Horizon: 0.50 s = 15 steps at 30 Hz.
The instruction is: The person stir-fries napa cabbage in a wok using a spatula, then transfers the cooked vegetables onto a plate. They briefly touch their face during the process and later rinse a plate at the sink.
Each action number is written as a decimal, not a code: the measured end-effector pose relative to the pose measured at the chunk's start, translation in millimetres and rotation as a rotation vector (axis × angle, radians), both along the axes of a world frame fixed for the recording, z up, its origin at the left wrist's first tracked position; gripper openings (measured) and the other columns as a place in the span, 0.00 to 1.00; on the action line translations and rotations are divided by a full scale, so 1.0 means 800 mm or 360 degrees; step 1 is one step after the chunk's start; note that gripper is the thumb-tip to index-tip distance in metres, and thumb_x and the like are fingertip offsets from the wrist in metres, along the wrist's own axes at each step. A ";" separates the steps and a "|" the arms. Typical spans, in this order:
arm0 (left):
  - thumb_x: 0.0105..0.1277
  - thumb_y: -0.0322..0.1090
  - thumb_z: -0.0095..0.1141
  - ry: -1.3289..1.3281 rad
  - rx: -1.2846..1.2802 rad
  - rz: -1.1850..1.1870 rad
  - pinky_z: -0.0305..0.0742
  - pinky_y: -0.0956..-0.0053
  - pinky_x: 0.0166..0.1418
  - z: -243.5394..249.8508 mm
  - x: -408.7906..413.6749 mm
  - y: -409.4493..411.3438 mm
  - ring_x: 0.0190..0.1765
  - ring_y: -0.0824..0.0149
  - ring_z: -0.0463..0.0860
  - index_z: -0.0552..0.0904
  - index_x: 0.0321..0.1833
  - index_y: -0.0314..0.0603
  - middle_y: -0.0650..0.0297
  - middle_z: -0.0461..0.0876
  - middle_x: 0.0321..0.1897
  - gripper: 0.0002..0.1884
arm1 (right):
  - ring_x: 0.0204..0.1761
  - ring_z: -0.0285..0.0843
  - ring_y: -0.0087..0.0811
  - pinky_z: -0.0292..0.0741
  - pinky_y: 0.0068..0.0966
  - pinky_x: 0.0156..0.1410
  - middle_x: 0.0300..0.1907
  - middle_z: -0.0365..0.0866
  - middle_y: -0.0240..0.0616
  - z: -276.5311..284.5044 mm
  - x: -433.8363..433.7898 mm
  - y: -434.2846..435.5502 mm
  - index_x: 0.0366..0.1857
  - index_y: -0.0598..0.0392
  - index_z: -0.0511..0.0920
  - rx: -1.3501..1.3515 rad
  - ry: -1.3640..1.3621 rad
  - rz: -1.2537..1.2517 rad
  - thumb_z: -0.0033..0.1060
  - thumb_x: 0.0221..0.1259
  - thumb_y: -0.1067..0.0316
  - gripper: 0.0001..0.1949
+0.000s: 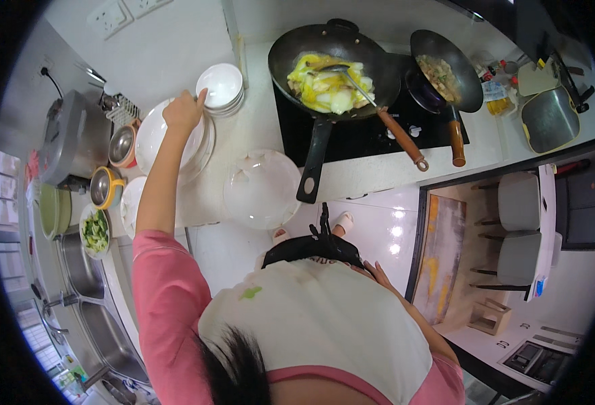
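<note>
My left hand [183, 112] is over the upper right rim of a large white dish [148, 134]. Its fingers are curled, and their tips are hidden. The thumb points at a stack of small white bowls [220, 86]. Under the dish, part of another plate [207, 147] shows. My right hand [376, 276] rests against my waist, fingers spread and nothing visible in it. Nearer me, a white plate [262, 187] juts over the counter's front edge. In a wok [282, 66] on the black cooktop [292, 136] lie cabbage-like leaves [328, 93] with a wooden-handled ladle [401, 136].
A second wok [469, 86] holds cooked food. To the left are two small pots [121, 144], a plate of cut greens [95, 230] and a double sink [82, 268]. The first wok's black handle [313, 162] sticks out past the counter edge.
</note>
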<state>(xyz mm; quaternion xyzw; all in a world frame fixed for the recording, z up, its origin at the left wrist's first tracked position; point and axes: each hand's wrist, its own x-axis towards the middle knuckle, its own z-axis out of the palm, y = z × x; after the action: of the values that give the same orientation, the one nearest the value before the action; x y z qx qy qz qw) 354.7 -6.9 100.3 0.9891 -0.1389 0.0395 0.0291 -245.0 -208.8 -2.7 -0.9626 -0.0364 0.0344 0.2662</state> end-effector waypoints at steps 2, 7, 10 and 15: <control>0.70 0.66 0.38 0.0112 0.0003 -0.0123 0.79 0.53 0.44 0.011 -0.041 0.012 0.40 0.46 0.86 0.84 0.40 0.36 0.45 0.86 0.35 0.35 | 0.77 0.48 0.47 0.47 0.56 0.79 0.77 0.53 0.30 -0.007 -0.002 0.004 0.73 0.42 0.63 0.0891 0.0527 -0.0317 0.51 0.64 0.51 0.31; 0.71 0.65 0.40 0.0664 0.0011 -0.0314 0.78 0.56 0.40 -0.027 -0.168 0.083 0.31 0.51 0.86 0.84 0.32 0.34 0.49 0.85 0.26 0.36 | 0.77 0.47 0.43 0.47 0.52 0.79 0.77 0.55 0.31 -0.020 -0.008 0.015 0.73 0.44 0.62 0.0722 0.0394 -0.0157 0.47 0.65 0.51 0.31; 0.74 0.60 0.38 0.1445 -0.0522 0.0019 0.77 0.65 0.31 -0.080 -0.229 0.112 0.18 0.62 0.82 0.81 0.29 0.34 0.55 0.84 0.20 0.33 | 0.78 0.46 0.45 0.49 0.55 0.78 0.77 0.54 0.29 -0.024 -0.009 0.021 0.72 0.43 0.64 0.0207 0.0265 -0.0073 0.53 0.63 0.52 0.32; 0.77 0.50 0.39 0.1636 -0.1478 0.0166 0.70 0.75 0.18 -0.149 -0.283 0.111 0.13 0.70 0.77 0.77 0.30 0.33 0.57 0.82 0.17 0.26 | 0.78 0.45 0.44 0.48 0.54 0.79 0.76 0.55 0.30 -0.022 0.000 0.030 0.73 0.43 0.64 0.0032 0.0255 -0.0035 0.52 0.63 0.53 0.31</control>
<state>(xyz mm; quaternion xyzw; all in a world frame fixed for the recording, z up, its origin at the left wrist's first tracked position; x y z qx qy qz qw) 128.6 81.6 -19.1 0.7729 -0.0284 -0.3772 0.5094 -245.4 -184.6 -19.9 -0.9544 -0.0048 0.1080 0.2781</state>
